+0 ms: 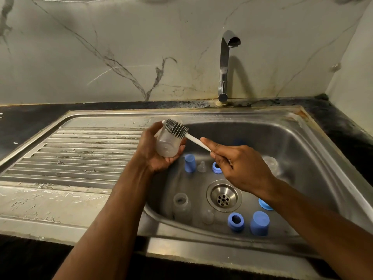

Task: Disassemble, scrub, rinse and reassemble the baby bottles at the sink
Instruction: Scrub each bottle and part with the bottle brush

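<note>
Left grip (154, 150) cups a clear bottle (168, 143); right grip (240, 166) pinches the brush (177, 128).

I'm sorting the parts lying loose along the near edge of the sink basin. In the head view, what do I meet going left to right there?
Clear bottle → clear teat → blue ring → blue cap. The other blue ring by the right forearm lies farther back, so I leave it out.
</note>
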